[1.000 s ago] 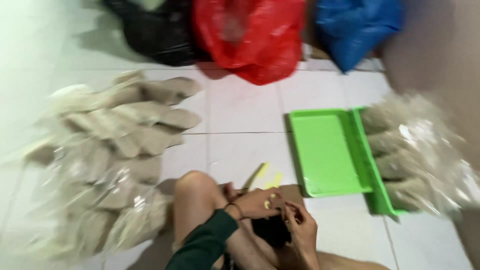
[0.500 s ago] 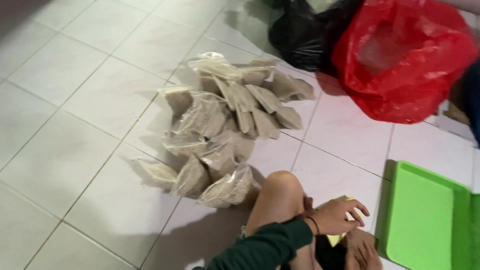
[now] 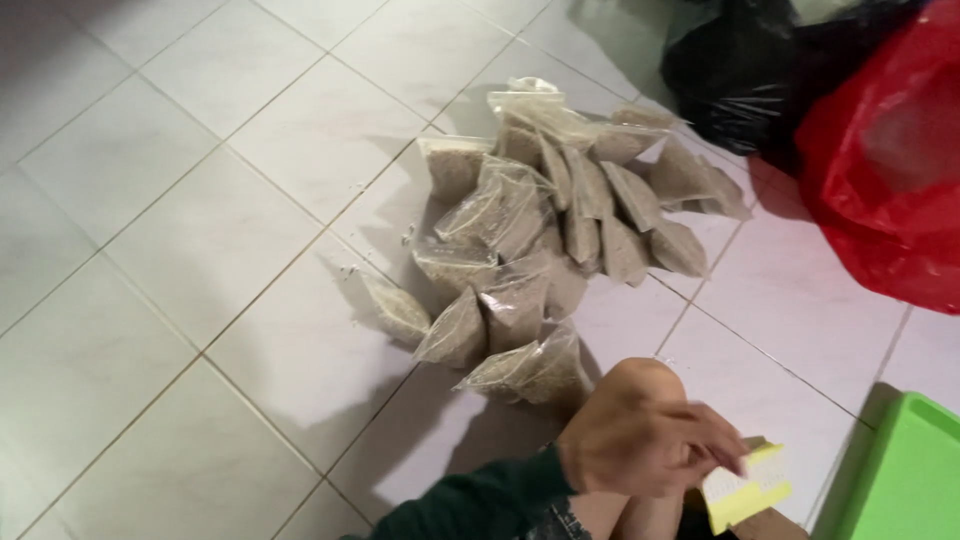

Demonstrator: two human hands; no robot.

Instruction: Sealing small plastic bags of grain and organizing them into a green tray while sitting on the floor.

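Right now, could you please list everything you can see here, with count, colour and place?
Packets: a heap, too many to count, clear plastic with grey-beige filling, on the floor at centre.
Black bag: one, black, top right.
Red bag: one, red, right edge.
Tray: one, green, bottom right corner.
Floor: white tiles, all around.
Slip: one, yellow, at the fingertips by the knee.
Knee: one, bare, bottom centre.
Sleeve: one, dark green, bottom centre.
Left hand: one, holding the slip.
Right hand: not in view.

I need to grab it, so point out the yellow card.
Head view, bottom right: the yellow card is pinched in the left hand, over the knee, just left of the green tray.
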